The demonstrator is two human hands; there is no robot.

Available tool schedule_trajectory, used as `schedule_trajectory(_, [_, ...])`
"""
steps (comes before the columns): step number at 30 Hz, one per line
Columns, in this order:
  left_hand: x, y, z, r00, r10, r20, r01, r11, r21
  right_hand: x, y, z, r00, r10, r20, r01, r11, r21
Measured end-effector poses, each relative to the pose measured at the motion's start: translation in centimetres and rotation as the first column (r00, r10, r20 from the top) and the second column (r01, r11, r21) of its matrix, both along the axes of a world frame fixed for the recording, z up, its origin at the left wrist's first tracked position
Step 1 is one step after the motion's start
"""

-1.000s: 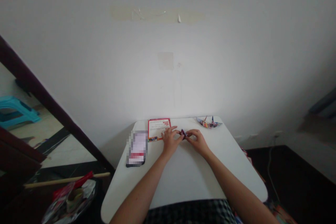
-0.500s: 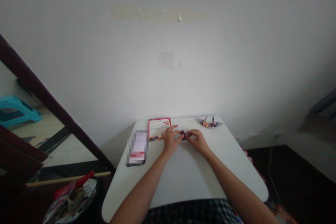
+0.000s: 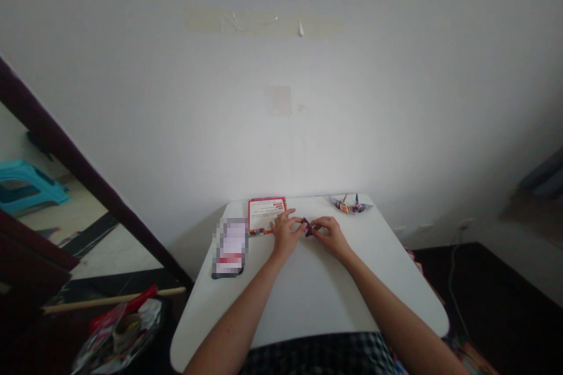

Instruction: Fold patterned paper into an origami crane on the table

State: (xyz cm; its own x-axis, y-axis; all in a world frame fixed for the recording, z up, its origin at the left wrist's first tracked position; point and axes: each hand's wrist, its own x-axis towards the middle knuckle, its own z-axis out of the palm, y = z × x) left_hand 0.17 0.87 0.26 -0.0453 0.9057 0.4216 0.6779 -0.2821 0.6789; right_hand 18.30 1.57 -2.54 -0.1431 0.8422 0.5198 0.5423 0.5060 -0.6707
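Observation:
Between my two hands is a small dark purple piece of folded paper (image 3: 308,227), held just above or on the white table; its exact shape is too small to make out. My left hand (image 3: 287,233) pinches its left side with thumb and forefinger, the other fingers spread over the corner of a red-bordered printed sheet (image 3: 264,217). My right hand (image 3: 329,233) grips the paper's right side between thumb and fingertips. Farther back on the right lies a colourful folded paper crane (image 3: 350,205), apart from both hands.
A phone (image 3: 231,246), blurred by pixels, lies on the left of the white table (image 3: 321,299). The wall (image 3: 373,99) rises right behind the table. On the floor at lower left stands a bin (image 3: 127,334) with rubbish, near a wooden stick (image 3: 171,291).
The folded paper has tilted slightly between my fingertips and shows a lighter patch. Both hands have hardly moved.

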Motion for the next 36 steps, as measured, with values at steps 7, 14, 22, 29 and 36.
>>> schedule_trajectory(7, [-0.3,0.2,-0.1,1.0,-0.011,0.024,0.01,0.999,0.036,-0.1,-0.3,0.3,1.0,-0.003,0.003,0.003,1.0,-0.015])
schedule_trajectory(14, [-0.4,0.2,0.1,0.998,0.022,0.059,-0.024,0.999,0.031,-0.1,-0.3,0.3,0.999,0.004,0.034,-0.002,0.999,-0.036])
schedule_trajectory(22, [-0.4,0.2,0.3,0.999,0.009,0.042,-0.009,1.0,0.01,-0.2,-0.6,0.8,0.999,-0.001,0.041,0.003,0.999,-0.05])
schedule_trajectory(29, [-0.3,0.2,0.2,1.0,-0.015,0.026,0.015,1.0,-0.018,-0.2,-0.7,1.1,0.998,0.023,0.065,-0.018,0.998,-0.068])
schedule_trajectory(36, [-0.5,0.1,0.6,0.998,-0.026,0.053,0.026,1.0,-0.012,-0.2,-0.6,0.8,0.998,0.014,0.061,-0.01,0.998,-0.062])
